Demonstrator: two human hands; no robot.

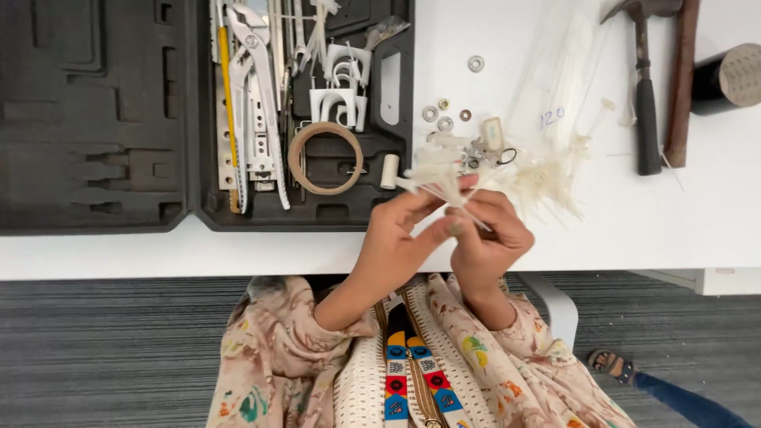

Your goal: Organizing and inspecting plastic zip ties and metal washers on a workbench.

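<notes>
Pinching a small bunch of white cable ties (434,181) between them, the left hand (400,238) and right hand (485,238) meet just in front of the white table's (674,230) near edge, both closed on the bunch. Its long axis runs from upper left down to lower right, one thin tail poking out past the right fingers. Beyond the hands, a loose heap of ties (547,178) lies on the table, nearer the right hand. Left of that heap sit scattered washers (444,111) and an open black tool case (198,119); a hammer (646,87) rests far right.
</notes>
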